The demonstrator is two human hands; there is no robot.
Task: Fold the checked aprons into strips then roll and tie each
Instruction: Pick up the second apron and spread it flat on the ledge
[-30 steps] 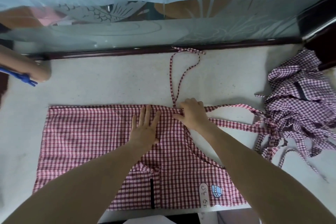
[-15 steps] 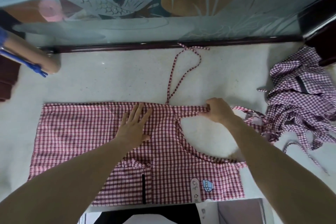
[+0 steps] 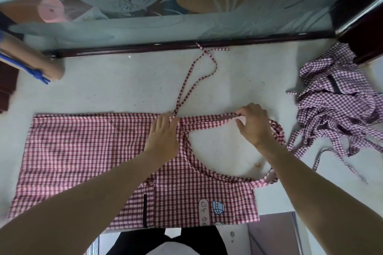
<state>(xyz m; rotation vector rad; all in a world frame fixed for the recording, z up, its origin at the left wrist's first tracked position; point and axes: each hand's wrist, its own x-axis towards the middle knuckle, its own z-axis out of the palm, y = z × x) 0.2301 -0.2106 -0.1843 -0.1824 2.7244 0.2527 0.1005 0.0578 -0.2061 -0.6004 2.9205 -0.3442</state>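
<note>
Scene: A red checked apron (image 3: 87,151) lay spread flat on a pale table (image 3: 124,89), its bib end toward the right
Risk: The far strap band (image 3: 209,121) looked likely to twist or slip crooked as it was drawn out, since only one pinch held it; a skewed band would leave an uneven strip to roll
Second risk: The loose tie strings (image 3: 192,80) trailing toward the dark rail (image 3: 165,46) could snag or tangle in the fold if left where they lay
Left hand: The left hand (image 3: 163,138) lay flat, fingers straight and together, pressing the apron's far edge where the strings met it
Right hand: The right hand (image 3: 253,125) pinched the end of the strap band between thumb and forefinger, the other fingers loosely curled above the table
Waiting: A heap of crumpled aprons (image 3: 339,105) sat just right of the work, still unfolded
</note>
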